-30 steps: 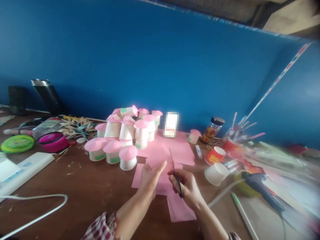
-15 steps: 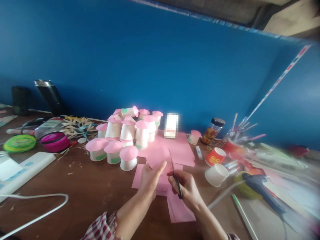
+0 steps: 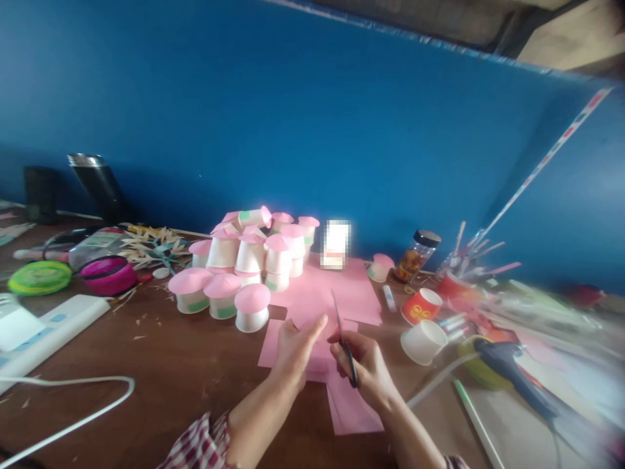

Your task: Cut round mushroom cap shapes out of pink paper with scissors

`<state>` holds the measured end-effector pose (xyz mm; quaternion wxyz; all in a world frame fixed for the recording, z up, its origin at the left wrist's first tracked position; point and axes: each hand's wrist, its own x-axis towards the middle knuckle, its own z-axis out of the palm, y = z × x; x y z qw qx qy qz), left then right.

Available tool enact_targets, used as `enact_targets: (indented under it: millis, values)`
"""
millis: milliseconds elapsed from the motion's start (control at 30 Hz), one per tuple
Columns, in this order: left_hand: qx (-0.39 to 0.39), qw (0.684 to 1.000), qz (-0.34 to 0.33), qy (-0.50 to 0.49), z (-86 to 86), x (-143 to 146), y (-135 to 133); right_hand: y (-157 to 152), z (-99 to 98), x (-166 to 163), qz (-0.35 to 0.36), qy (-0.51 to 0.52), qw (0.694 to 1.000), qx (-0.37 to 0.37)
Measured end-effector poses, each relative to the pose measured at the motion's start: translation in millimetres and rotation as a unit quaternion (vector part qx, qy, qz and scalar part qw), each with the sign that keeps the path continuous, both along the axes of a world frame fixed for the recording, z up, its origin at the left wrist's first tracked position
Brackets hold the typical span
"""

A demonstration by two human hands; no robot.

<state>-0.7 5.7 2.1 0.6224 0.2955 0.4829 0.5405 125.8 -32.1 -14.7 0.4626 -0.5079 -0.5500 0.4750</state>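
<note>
The scissors [image 3: 347, 357] were in your right hand [image 3: 364, 361], its fingers wrapped around the dark handle, the blades pointing away over pink paper [image 3: 354, 412]. They were probably light and stiff, best held by the handle; the paper looked thin, easily creased, best pinched at an edge. Whether your left hand's [image 3: 293, 348] fingers gripped paper, I couldn't tell. Pink-topped cups [image 3: 251, 306] stood beyond on the desk [image 3: 161, 365].

You can read no words or numbers for certain: from the centre of your view, the yellow mark [image 3: 420, 312] on the red tapered paper cup [image 3: 418, 299] at four o'clock and the clear plastic bottle's [image 3: 82, 256] pale label [image 3: 102, 240] at nine are too blurred.
</note>
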Motion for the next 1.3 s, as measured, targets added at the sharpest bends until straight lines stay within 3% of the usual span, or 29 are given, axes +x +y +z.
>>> enact_targets:
  millis: [500,1300]
  values:
    - [0.035,0.999,-0.013,0.001,-14.3,-3.2,2.4,0.2,-0.2,-0.5,-0.009,-0.002,1.0,-0.007]
    - [0.006,0.999,-0.035,-0.011,4.1,-1.4,-1.3,0.1,2.1,-1.3,-0.015,-0.011,1.0,-0.002]
